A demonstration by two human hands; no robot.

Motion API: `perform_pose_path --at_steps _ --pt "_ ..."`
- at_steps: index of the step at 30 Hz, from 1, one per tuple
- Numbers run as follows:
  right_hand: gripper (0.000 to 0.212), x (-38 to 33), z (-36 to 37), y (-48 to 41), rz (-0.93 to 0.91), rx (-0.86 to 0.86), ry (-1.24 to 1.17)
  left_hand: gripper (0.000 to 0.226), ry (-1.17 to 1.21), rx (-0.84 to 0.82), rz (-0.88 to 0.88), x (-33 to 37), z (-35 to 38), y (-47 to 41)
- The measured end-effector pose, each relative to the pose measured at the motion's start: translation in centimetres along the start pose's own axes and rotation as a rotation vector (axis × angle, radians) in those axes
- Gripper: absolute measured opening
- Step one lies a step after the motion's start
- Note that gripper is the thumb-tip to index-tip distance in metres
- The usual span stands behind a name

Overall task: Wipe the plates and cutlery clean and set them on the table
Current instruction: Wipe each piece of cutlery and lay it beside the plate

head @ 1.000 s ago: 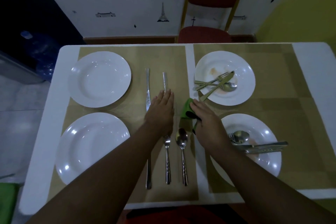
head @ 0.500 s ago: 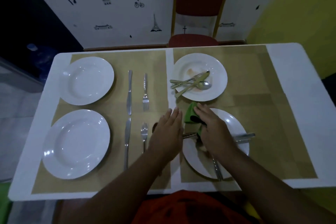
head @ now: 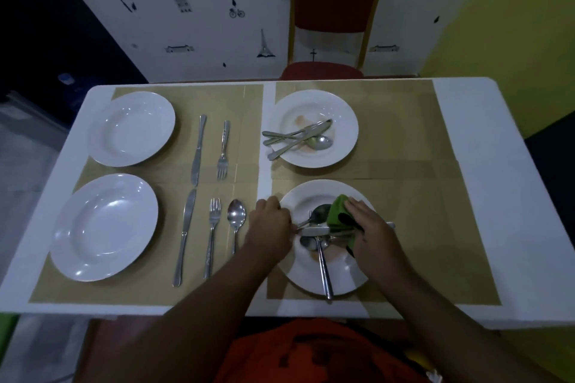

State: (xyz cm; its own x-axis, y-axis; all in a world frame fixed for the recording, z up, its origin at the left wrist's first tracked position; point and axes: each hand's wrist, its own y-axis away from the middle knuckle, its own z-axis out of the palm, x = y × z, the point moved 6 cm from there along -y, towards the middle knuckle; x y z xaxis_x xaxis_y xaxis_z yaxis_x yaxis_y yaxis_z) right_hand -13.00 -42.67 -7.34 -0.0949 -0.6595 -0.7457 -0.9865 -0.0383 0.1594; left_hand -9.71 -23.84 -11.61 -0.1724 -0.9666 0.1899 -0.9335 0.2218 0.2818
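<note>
The left hand (head: 270, 228) has left the mat where it lay flat half a second ago and moved right to the left rim of the near right plate (head: 343, 278). Its fingers are now curled on the handle ends of the used cutlery (head: 315, 229) lying there. Which piece it actually grips I cannot tell. The right hand (head: 371, 228) has shifted further over the same plate, and it holds the green cloth (head: 338, 214) bunched under its fingers, with the cloth pressed against the cutlery.

That cutlery is a crossed heap of spoons, a knife and a long handle that runs out over the plate's near rim. The plate shows faint reddish smears. Beyond it, the far right plate (head: 346, 116) is also stained and carries its own cutlery heap (head: 297, 137).

On the left half of the white table (head: 466, 165), the near left plate (head: 104, 227) and the far left plate (head: 132, 128) look clean and sit on a tan placemat (head: 249, 121). Between them and the right-hand plates the cutlery lies in rows. The far knife (head: 198, 149) and far fork (head: 223, 149) lie side by side. Nearer are the near knife (head: 184, 236), the near fork (head: 212, 236) and a spoon (head: 236, 224) just beside the left hand. A red chair (head: 326, 9) stands at the table's far side.
</note>
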Motion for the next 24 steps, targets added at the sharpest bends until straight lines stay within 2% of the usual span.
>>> perform_pose_path --at_steps 3,6,8,10,16,20,22,24 --pt "0.059 -0.4 -0.2 0.2 0.000 0.045 -0.036 0.015 0.315 -0.203 -0.056 -0.3 0.0 0.6" --pt "0.062 -1.7 1.0 0.5 -0.067 0.007 -0.015 0.014 0.847 -0.465 -0.212 0.2 0.2 2.2" --pt "0.060 -2.8 2.5 1.0 -0.160 -0.081 0.029 0.017 1.116 -0.516 -0.276 0.7 -0.2 3.2" --pt "0.057 -3.1 3.7 1.5 -0.251 -0.155 0.110 0.021 1.288 -0.525 -0.307 0.8 -0.6 3.8" --pt "0.064 -1.3 3.8 0.2 -0.236 -0.200 0.336 0.024 1.313 -0.503 -0.338 -0.5 -0.6 5.2" --pt "0.065 -1.6 1.6 -1.1 0.028 0.028 0.143 0.021 1.278 -0.498 -0.378 -1.4 -0.6 5.2" --pt "0.064 -2.5 0.6 -1.0 0.031 0.114 0.093 0.019 1.138 -0.490 -0.366 -1.6 -0.7 5.0" --pt "0.065 -3.8 0.8 -0.6 -0.034 0.104 0.067 0.019 1.015 -0.465 -0.338 -1.6 -1.0 4.7"
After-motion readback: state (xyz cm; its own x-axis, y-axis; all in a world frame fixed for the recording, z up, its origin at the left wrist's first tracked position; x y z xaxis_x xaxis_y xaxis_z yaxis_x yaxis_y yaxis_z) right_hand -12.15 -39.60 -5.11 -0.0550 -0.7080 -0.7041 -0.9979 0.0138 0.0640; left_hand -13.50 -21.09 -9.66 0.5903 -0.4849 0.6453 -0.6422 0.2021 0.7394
